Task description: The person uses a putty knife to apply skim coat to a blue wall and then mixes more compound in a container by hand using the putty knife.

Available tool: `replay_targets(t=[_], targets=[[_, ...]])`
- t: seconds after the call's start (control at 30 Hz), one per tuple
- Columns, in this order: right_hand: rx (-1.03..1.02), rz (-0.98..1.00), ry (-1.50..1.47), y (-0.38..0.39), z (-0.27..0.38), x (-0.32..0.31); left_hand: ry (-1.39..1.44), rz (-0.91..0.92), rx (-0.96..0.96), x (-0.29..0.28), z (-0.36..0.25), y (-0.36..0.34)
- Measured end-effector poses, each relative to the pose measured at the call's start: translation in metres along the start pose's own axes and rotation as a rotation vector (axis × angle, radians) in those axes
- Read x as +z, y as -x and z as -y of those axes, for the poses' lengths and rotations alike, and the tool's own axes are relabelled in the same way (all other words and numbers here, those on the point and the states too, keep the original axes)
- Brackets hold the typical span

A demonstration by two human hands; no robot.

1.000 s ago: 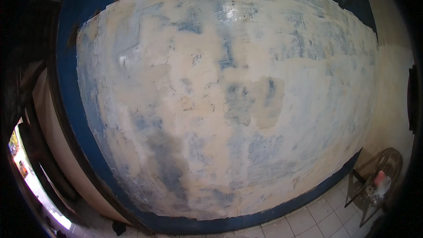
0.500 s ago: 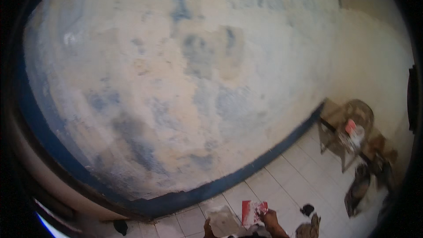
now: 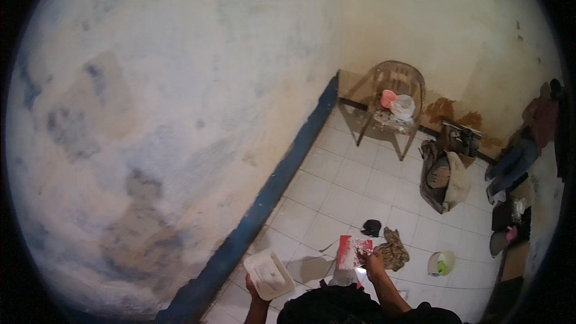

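Observation:
My left hand grips the edge of a pale rectangular plastic tub, which has greyish smears inside. In my right hand is a flat red putty spreader, its face streaked with white filler. The tub and spreader are apart, both held above the tiled floor. To the left rises a wall coated in patchy white filler, with grey and bluish spots showing through. Neither tool touches this wall.
A blue band edges the wall's foot. On the tiles are crumpled brown cloth, a black lump, a bucket and an open sack. A plastic chair holds bags. Another person stands far right.
My view has swung right, sliding the coated wall leftward and bringing the bucket and other person into sight. Both hands keep their hold on the tub and spreader.

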State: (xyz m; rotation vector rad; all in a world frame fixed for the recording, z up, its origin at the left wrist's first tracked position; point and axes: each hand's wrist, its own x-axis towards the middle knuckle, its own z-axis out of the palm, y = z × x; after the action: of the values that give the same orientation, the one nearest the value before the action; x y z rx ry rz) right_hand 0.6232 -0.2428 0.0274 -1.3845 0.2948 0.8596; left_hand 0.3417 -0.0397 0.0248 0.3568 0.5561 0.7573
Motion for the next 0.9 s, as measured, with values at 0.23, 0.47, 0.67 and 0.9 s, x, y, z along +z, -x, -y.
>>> replay_targets(t=[0.23,0.47,0.67,0.9], targets=[[-0.126,-0.065,0.047,-0.072,0.132,-0.090,0.072,0.192,-0.121,0.127,0.098,-0.099],[-0.270,-0.263,-0.156,-0.178,0.251,-0.152,-0.084,0.106,-0.166,0.242,0.181,-0.253],[-0.284,-0.321,-0.285,-0.234,0.303,-0.149,0.006,0.120,-0.360,0.307,0.237,-0.374],[-0.217,-0.447,-0.279,-0.334,0.359,-0.142,-0.034,0.168,-0.435,0.394,0.300,-0.541]])
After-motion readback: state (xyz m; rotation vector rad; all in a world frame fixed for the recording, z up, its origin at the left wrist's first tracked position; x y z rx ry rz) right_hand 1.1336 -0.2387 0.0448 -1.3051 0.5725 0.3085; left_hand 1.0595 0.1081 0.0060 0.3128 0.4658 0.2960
